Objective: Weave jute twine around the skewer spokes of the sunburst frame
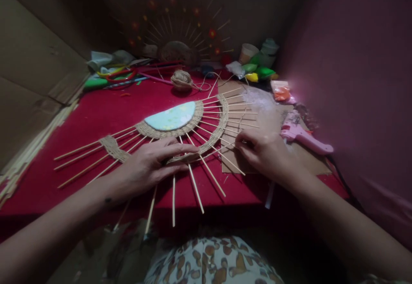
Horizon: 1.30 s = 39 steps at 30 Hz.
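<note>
A half-round woven fan of thin wooden sticks lies on the red cloth, with a pale blue half-disc [170, 116] at its centre. An inner woven band [198, 114] edges the disc, and an outer band of twine [222, 123] runs through the sticks farther out. My left hand [154, 159] grips the outer band at the lower middle, index finger along the top and thumb beneath, hiding part of the weave. To the right, my right hand [262, 151] is closed in a pinch on a strand of twine [222, 148] stretched from that band.
A ball of twine [181, 80] sits behind the fan. Cardboard [302, 155] lies under its right side, with a pink glue gun [304, 135] on it. Red-handled scissors [120, 76] and colourful clay packets [265, 72] lie at the back. Stick ends overhang the front edge.
</note>
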Each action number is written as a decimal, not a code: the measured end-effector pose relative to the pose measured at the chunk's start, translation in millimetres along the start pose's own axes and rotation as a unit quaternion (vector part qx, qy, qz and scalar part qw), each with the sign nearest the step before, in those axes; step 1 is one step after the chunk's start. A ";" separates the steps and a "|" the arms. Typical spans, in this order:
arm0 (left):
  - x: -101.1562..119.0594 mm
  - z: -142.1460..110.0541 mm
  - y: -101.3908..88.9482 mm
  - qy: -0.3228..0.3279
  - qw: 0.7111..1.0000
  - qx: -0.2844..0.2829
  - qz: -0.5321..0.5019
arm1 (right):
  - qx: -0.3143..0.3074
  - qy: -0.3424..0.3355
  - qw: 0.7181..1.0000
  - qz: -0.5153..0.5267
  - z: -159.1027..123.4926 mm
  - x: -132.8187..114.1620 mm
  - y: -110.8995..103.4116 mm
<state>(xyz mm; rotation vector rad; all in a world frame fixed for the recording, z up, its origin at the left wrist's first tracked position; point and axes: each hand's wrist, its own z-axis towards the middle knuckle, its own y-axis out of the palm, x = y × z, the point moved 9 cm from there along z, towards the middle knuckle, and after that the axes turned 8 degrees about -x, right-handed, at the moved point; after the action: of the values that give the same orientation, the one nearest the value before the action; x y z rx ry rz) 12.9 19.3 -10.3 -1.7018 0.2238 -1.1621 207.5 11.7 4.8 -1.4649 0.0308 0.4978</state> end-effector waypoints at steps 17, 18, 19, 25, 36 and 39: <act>-33.5 8.2 -38.1 0.014 0.984 -0.115 0.136 | -0.102 -0.020 0.992 -0.069 17.1 -36.1 30.9; -28.9 11.2 -38.5 0.016 0.983 -0.112 0.145 | -0.106 -0.011 0.993 -0.052 18.4 -34.2 31.9; -23.6 15.1 -38.9 0.017 0.982 -0.101 0.161 | -0.105 -0.006 0.994 -0.034 19.5 -32.5 32.4; 4.0 41.4 -17.2 0.004 0.971 -0.072 0.227 | -0.079 -0.007 0.997 0.022 23.0 -27.5 31.1; 1.0 44.4 -4.2 0.084 0.982 -0.032 0.166 | -0.014 -0.047 0.993 0.103 13.4 -27.5 27.8; -1.6 40.3 -5.9 0.082 0.979 -0.001 0.185 | 0.000 -0.061 0.990 0.124 11.0 -29.2 22.6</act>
<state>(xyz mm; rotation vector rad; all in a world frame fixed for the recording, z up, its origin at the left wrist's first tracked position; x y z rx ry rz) 41.2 48.4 -7.1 -1.4846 0.6179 -1.0195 170.5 13.8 -5.8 -1.4360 0.1169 0.7898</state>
